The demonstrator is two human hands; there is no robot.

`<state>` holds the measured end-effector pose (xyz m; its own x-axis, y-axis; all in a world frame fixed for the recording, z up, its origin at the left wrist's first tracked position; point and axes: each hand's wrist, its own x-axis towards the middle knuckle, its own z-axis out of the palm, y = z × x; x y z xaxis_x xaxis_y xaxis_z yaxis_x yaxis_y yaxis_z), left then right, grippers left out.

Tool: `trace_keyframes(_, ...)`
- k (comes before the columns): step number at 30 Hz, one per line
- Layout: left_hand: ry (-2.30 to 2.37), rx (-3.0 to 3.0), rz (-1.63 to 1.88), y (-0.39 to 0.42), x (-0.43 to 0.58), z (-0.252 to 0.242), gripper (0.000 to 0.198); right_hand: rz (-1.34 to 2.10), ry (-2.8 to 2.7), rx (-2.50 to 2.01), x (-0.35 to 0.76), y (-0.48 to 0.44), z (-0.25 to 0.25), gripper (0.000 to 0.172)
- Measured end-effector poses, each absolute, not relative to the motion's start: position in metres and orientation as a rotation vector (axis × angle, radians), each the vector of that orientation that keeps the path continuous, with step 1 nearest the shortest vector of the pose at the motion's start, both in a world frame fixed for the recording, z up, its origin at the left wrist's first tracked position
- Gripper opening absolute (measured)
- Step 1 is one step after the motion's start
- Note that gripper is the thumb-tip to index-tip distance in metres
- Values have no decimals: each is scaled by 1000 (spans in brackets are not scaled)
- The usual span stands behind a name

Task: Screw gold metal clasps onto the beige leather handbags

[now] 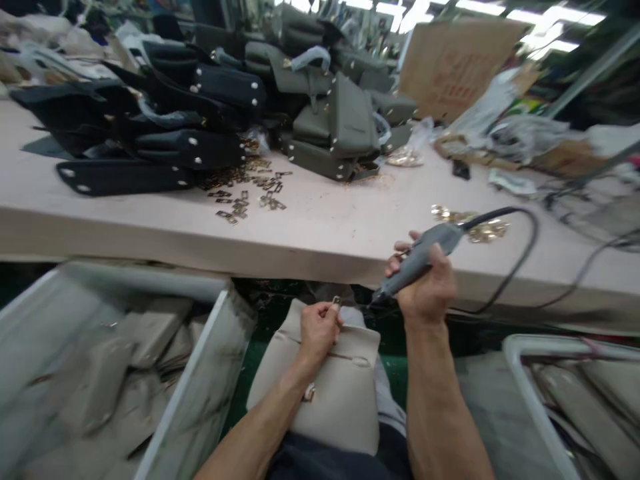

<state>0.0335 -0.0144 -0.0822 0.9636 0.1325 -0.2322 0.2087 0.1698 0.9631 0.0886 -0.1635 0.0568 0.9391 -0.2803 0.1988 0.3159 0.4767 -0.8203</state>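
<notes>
A beige leather bag point(345, 407) lies across the lap, with a small metal fitting point(309, 392) on its middle. My left hand point(320, 330) rests over the bag's upper part, its fingers pinching a small metal buckle piece point(337, 302). My right hand point(425, 283) is wrapped round a grey corded electric screwdriver point(425, 257), held in the air at the table's front edge. Its tip slants down and left, to the right of the left hand and apart from the buckle piece.
On the long table point(320, 220) stand black bags point(195, 120) and dark grey bags point(345, 127), near loose metal fittings point(240, 193) and gold pieces point(480, 227). A bin point(200, 347) of beige parts is at left; another bin point(530, 380) is at right. The screwdriver's cord point(533, 243) loops right.
</notes>
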Motion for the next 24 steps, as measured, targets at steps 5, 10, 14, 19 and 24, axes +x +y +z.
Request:
trace_keyframes(5, 275, 1500, -55, -19, 42, -92, 38, -284, 121, -903, 97, -196, 59, 52)
trace_keyframes(10, 266, 1494, -42, -22, 42, -97, 42, -328, 124, -867, 96, -207, 54, 42)
trace_keyframes(14, 272, 1477, -36, -23, 40, -93, 42, -314, 124, -844, 95, -209, 55, 45)
trace_keyframes(19, 249, 1455, -15, -24, 39, -90, 41, -349, 129, -871, 92, -216, 56, 50)
trace_keyframes(24, 255, 1458, -16, -26, 38, -90, 37, -386, 73, -949, 81, -230, 63, 61)
